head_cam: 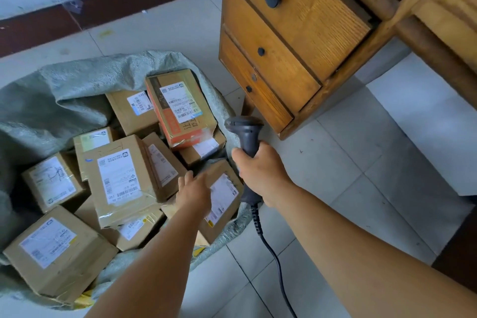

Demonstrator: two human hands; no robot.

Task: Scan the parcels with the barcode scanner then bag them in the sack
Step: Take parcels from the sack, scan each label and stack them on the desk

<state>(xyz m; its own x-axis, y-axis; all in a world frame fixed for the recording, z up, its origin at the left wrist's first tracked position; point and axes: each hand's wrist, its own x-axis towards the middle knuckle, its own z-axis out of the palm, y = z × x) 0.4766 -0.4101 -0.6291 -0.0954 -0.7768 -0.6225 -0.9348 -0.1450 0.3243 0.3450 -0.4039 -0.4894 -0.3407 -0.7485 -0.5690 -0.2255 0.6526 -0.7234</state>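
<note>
A grey-green woven sack (67, 90) lies open on the floor at the left, filled with several cardboard parcels carrying white labels. My right hand (260, 173) grips the handle of a dark grey barcode scanner (245, 134), whose head points away from me; its cable (273, 261) trails down toward me. My left hand (196, 188) reaches over the sack with straight fingers and rests on a labelled parcel (224, 196) at the sack's right edge. A larger parcel (121, 178) lies just left of that hand, and an orange-trimmed parcel (178, 108) sits at the back.
A wooden desk with drawers and dark knobs (281, 41) stands close on the right, its corner just beyond the scanner. The floor is light tile (361, 162). A wall with a dark red skirting (108, 13) runs along the back.
</note>
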